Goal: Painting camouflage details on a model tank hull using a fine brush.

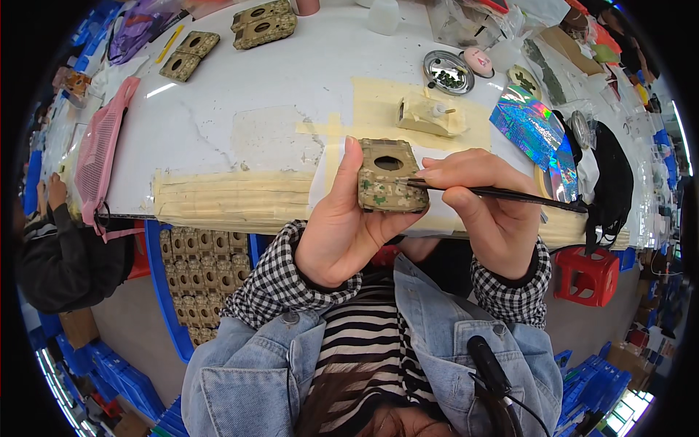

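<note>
Before me, over the near edge of the table, my left hand point(336, 226) grips a camouflage-patterned casing point(386, 189) by its left side and bottom. The casing has a dark round hole in its upper half. My right hand point(495, 207) pinches black tweezers point(510, 194), and their tip touches the casing's face just below the hole. My right fingers are close to the casing's right edge. Whether the tip holds anything is too small to tell.
A round metal dish point(448, 72) with dark green bits stands beyond my right hand, near a taped block point(428, 118). More camouflage casings point(265, 24) lie at the far left. A blue crate point(170, 306) of casings sits below the table; another person point(69, 251) is at left.
</note>
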Action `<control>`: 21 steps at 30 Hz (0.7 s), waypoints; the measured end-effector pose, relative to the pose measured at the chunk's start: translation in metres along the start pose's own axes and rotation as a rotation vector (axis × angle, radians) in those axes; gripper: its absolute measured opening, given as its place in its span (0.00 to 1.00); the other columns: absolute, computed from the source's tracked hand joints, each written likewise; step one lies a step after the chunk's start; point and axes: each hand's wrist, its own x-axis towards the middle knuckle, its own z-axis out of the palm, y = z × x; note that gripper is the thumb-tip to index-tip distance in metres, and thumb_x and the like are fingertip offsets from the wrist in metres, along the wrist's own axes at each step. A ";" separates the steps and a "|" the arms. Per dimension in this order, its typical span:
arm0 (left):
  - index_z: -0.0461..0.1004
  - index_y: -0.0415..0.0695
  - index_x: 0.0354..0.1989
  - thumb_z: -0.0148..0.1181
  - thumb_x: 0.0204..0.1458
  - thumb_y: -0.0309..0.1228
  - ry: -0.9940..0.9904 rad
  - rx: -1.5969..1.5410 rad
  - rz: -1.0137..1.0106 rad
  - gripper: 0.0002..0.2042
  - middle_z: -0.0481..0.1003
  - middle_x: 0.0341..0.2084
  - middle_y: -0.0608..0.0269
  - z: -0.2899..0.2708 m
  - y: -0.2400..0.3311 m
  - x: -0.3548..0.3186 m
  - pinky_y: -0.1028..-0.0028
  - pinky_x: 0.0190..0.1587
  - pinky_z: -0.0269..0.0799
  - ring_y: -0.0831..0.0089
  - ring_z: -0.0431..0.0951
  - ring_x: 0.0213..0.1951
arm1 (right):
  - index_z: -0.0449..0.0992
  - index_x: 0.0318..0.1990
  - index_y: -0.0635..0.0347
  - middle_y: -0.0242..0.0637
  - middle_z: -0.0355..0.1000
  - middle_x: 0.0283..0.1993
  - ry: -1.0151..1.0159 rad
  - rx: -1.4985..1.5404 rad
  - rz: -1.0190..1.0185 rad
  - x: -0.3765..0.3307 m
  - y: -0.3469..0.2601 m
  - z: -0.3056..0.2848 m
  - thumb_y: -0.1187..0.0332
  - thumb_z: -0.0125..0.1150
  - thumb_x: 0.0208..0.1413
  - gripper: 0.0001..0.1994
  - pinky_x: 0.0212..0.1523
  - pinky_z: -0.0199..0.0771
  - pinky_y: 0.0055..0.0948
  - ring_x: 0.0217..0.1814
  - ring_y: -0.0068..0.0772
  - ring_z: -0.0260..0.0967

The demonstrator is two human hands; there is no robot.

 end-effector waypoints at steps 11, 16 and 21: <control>0.59 0.40 0.57 0.31 0.61 0.54 0.028 0.025 0.004 0.30 0.69 0.49 0.56 0.005 0.000 -0.001 0.73 0.51 0.75 0.70 0.73 0.49 | 0.78 0.37 0.66 0.41 0.75 0.33 0.012 0.012 0.012 -0.001 0.001 0.001 0.78 0.62 0.49 0.07 0.39 0.71 0.25 0.35 0.32 0.73; 0.60 0.39 0.57 0.31 0.60 0.55 -0.002 -0.011 0.005 0.30 0.69 0.50 0.55 0.002 0.000 -0.001 0.72 0.52 0.75 0.69 0.74 0.50 | 0.78 0.37 0.66 0.40 0.75 0.33 0.011 0.009 0.011 -0.001 0.000 0.003 0.78 0.62 0.49 0.07 0.38 0.71 0.25 0.35 0.32 0.73; 0.60 0.39 0.57 0.31 0.60 0.55 -0.005 -0.016 0.005 0.31 0.69 0.51 0.55 -0.001 0.000 -0.003 0.71 0.53 0.75 0.68 0.73 0.50 | 0.78 0.37 0.66 0.41 0.75 0.33 0.008 0.003 0.003 -0.001 0.000 0.004 0.78 0.62 0.49 0.07 0.38 0.71 0.25 0.35 0.31 0.73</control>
